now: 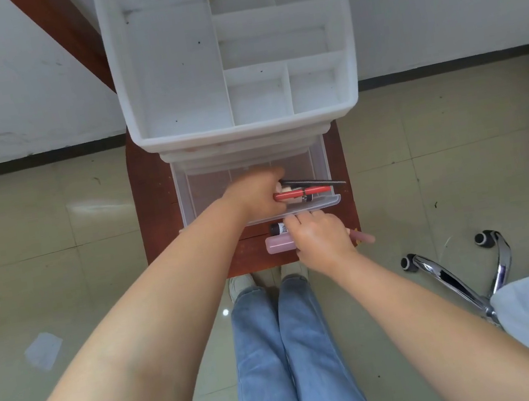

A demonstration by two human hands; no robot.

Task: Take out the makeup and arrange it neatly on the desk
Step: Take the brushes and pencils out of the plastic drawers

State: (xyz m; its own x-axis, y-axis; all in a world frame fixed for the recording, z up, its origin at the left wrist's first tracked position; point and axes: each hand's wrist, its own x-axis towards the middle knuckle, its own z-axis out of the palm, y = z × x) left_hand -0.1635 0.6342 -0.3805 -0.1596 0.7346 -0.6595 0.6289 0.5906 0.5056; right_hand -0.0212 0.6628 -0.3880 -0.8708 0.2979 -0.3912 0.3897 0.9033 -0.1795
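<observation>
Quite a bit is hidden here. The fingers of the left hand (257,198) are curled down inside the open clear drawer (186,195), so only the back of the hand is seen properly; a red pencil (303,192) and a thin black pencil (315,181) are gripped in it, both sticking out to the right over the drawer's front lip. Something pale is tucked against the fingers too, but it can't be made out. A small bottle with a dark label (306,198) is partly seen just under the red pencil, still in the drawer.

The left arm is stretched forward and reaches in from the lower left. The right hand (320,236) is laid on the reddish-brown desk (150,190) just in front of the drawer, knuckles up, fingertips touching the drawer's front edge. Whether anything is held by it can't be told. A pink bottle (278,244) lies on its side on the desk, its right end covered by that hand, and a black-capped bottle (278,228) lies just behind it. A pinkish stick (364,237) pokes out past the right wrist.

The white organizer tray (244,127) on top is cut off by the upper edge.
</observation>
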